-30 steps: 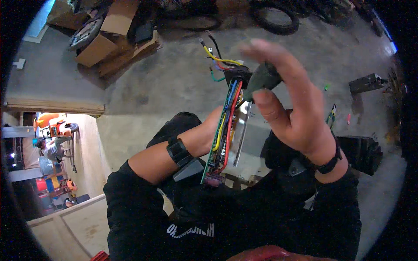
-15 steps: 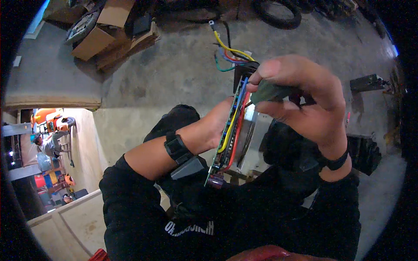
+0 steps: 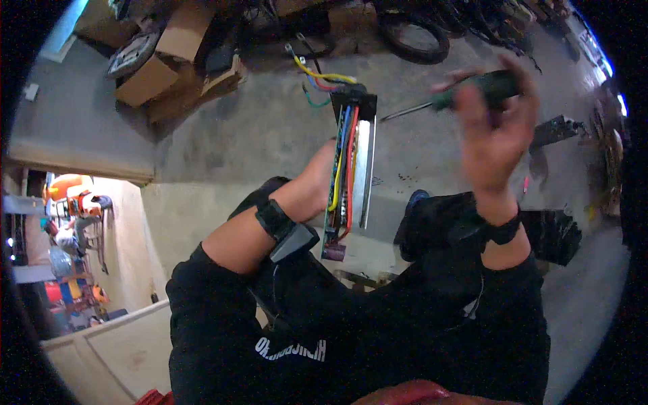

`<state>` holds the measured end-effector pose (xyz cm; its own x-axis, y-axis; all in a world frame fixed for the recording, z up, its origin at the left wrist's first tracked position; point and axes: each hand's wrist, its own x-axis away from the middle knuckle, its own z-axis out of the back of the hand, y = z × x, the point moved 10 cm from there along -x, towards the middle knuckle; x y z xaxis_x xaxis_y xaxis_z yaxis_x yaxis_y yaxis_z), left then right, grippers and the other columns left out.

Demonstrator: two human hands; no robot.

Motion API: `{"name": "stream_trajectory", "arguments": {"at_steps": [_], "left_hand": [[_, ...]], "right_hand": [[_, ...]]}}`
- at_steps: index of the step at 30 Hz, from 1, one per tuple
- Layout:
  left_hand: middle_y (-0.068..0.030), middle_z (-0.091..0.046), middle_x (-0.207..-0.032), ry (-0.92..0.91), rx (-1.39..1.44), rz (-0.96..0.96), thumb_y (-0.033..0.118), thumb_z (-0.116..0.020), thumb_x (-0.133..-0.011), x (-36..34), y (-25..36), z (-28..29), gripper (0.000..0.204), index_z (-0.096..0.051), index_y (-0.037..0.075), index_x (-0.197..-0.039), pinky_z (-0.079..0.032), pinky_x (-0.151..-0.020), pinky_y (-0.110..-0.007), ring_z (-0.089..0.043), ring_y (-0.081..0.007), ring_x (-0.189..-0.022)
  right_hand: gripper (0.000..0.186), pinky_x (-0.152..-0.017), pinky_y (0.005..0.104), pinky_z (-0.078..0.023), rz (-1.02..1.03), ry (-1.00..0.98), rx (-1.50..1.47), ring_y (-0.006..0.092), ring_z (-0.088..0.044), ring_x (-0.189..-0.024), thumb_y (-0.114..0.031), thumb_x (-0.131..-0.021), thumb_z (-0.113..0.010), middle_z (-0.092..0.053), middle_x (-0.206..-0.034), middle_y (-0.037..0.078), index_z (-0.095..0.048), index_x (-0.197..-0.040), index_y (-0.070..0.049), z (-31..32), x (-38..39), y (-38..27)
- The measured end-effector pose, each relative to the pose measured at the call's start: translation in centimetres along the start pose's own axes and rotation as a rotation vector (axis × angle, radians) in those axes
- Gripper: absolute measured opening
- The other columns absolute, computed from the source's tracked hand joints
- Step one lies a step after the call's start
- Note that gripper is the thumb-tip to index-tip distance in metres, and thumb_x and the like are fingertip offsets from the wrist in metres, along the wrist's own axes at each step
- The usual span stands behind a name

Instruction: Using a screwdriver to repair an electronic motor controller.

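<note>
My left hand [image 3: 316,174] holds an electronic board assembly from behind, its fingers mostly hidden. The long circuit board [image 3: 332,223] stands nearly upright along the view, with red, blue and yellow wires [image 3: 351,169], a silver metal plate [image 3: 364,162] and a black end plate [image 3: 366,104]. Loose leads with ring terminals [image 3: 331,79] spread from its top end. My right hand [image 3: 496,128], blurred, is closed on a green-handled screwdriver [image 3: 479,91], whose tip points left at the board's upper right, a little apart from it.
Cardboard boxes [image 3: 179,37], tyres [image 3: 412,44] and a metal housing [image 3: 553,131] lie on the concrete floor [image 3: 223,121]. A black case [image 3: 550,236] is beside my right arm. Through the opening at left, a person [image 3: 67,236] is beside an orange motorbike [image 3: 71,185].
My right hand has moved up and to the right with the screwdriver, away from the board, exposing the black end plate. The board has shifted slightly up and left since half a second ago.
</note>
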<state>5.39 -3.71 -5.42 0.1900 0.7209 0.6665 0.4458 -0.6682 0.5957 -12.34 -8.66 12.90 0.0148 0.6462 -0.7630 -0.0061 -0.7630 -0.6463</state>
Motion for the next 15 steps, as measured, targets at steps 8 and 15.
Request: {"name": "stream_trajectory", "arguments": {"at_steps": [8, 15], "left_hand": [[-0.005, -0.059, -0.071, 0.036, 0.098, -0.196, 0.048, -0.04, -0.09, 0.4, 2.9, 4.4, 0.04, -0.059, 0.013, -0.083, -0.048, -0.056, -0.034, -0.057, -0.0192, -0.063], [-0.0051, -0.057, -0.076, 0.137, 0.226, -0.217, 0.049, -0.041, -0.09, 3.3, 4.8, 5.6, 0.04, -0.056, 0.012, -0.089, -0.048, -0.061, -0.036, -0.056, -0.0201, -0.068]], "right_hand": [[0.027, -0.055, 0.0324, -0.047, -0.92, -0.251, 0.306, 0.0193, -0.06, -0.065, -0.016, -0.085, -0.053, -0.059, -0.077, 0.01, -0.052, -0.108, -0.002, -1.3, 6.6, 22.9], [0.029, -0.063, 0.0396, -0.05, -0.843, -0.922, 0.766, 0.0314, -0.062, -0.065, -0.029, -0.081, -0.061, -0.065, -0.074, 0.017, -0.064, -0.086, -0.001, -2.0, 33.7, 41.6]]}}
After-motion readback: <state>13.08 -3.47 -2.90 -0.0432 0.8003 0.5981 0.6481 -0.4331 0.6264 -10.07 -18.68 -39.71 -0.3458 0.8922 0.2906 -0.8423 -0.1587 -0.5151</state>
